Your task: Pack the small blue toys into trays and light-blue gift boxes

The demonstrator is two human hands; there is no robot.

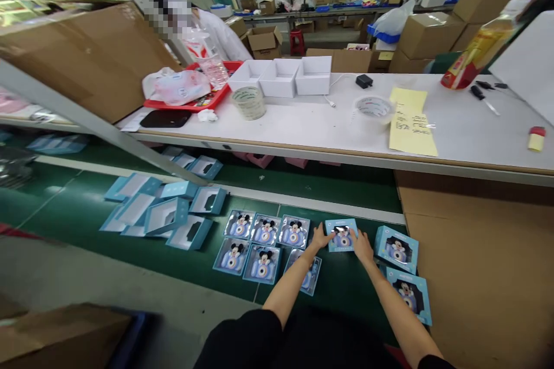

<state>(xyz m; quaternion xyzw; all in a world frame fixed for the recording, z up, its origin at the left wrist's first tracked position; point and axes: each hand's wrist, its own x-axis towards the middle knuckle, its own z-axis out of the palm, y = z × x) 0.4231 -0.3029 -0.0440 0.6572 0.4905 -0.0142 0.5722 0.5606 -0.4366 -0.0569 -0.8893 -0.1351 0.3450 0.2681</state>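
Observation:
A light-blue toy camera box with a window lies on the green belt, a mouse figure showing through it. My left hand grips its left edge, thumb over the front. On the opposite edge my right hand holds it, fingers closed on the side. Left of my hands are several open trays, each with a blue toy camera and mouse figure. One such tray is partly covered by my left forearm. Two lidded boxes sit to the right, the nearer one partly hidden by my right forearm.
Empty blue lids are piled on the belt at left. Above runs a white shelf with tape rolls, white boxes, yellow notes and a bottle. A cardboard sheet stands at right. A person sits beyond.

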